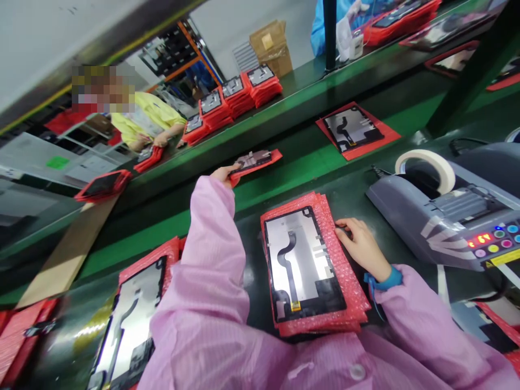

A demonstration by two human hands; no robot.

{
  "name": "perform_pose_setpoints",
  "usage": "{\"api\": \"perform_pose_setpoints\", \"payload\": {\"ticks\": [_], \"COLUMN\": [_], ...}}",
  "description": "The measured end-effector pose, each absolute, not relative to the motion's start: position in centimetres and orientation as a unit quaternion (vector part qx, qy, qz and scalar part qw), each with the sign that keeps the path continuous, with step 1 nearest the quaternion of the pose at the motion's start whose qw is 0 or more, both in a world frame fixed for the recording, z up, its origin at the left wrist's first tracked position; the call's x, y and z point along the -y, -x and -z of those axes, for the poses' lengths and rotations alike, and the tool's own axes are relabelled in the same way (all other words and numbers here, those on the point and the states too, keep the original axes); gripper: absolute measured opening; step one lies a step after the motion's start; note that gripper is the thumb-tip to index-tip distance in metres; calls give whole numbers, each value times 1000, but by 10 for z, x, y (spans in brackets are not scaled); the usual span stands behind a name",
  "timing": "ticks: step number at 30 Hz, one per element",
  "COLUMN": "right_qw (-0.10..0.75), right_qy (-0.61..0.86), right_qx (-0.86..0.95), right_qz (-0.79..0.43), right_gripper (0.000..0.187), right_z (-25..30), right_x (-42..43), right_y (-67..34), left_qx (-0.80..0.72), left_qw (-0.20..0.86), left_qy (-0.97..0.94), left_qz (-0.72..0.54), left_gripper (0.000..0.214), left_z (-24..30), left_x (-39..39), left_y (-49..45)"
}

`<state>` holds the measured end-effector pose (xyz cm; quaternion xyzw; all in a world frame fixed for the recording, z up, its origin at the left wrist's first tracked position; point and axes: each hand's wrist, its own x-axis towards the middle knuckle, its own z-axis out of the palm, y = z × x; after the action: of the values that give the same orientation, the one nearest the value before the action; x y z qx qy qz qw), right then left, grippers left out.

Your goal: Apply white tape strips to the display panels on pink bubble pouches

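My left hand reaches out to the green belt and grips the near edge of a screen panel in a red bubble bag. My right hand rests with curled fingers on the right edge of a stack of red bubble bags; a screen panel with a black flex cable lies face down on top. Both arms wear pink sleeves, and a blue wrist strap circles my right wrist.
A grey tape dispenser machine with a tape roll and lit buttons stands at the right. Another panel on a red bag lies further along the belt. More panels lie at my left. A person in yellow works across the line beside red stacks.
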<state>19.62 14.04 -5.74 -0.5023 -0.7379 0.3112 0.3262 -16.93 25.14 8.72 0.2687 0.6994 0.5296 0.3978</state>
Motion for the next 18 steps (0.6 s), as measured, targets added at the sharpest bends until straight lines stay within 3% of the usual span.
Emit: {"api": "perform_pose_setpoints", "payload": {"ticks": [5,10,14,18], "right_qw": [326,319,319,315], "right_qy": [494,476,472,472], "right_qx": [741,758,763,765], "right_qz": [-317,-311,-305,-304], "right_gripper": [31,31,30,30], "right_z": [56,56,58,58], "right_x": [-140,-141,-141,-140], "right_y": [-197,-197,-196,-196], "left_qx": [-656,-584,-613,-738], "left_qw": [411,427,441,278], "left_qy": [-232,-227,-200,-329], "left_qz": [-589,-651,-625,-519], "left_gripper": [6,50,72,72], "left_z": [-99,-60,-13,12], "left_x": [-151,-18,29,50], "left_y": [132,43,-7,-9]}}
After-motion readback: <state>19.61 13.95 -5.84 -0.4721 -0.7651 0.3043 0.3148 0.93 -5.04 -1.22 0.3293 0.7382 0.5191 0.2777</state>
